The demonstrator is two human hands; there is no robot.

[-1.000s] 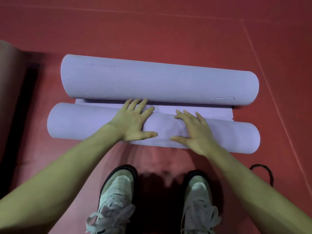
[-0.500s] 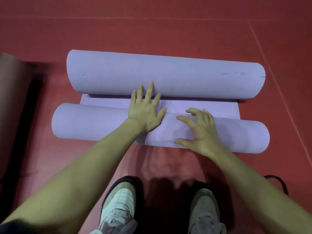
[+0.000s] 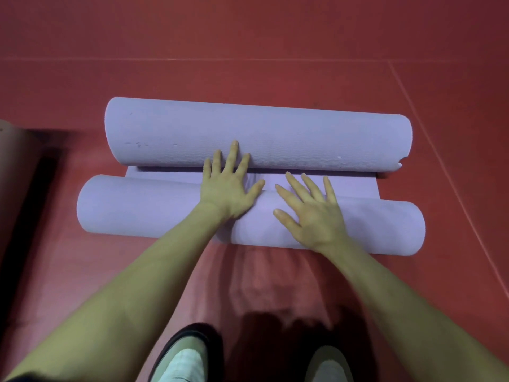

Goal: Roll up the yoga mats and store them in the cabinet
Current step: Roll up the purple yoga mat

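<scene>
The lilac yoga mat (image 3: 170,213) looks like matt foam with a fine ribbed grain; the red floor (image 3: 248,28) is matt, faintly textured, with thin seams

yoga mat (image 3: 259,133): pale lilac, fine ribbed texture
floor (image 3: 248,37): deep red, thin pale seam lines
shoes (image 3: 184,357): grey-white, black edging
</scene>
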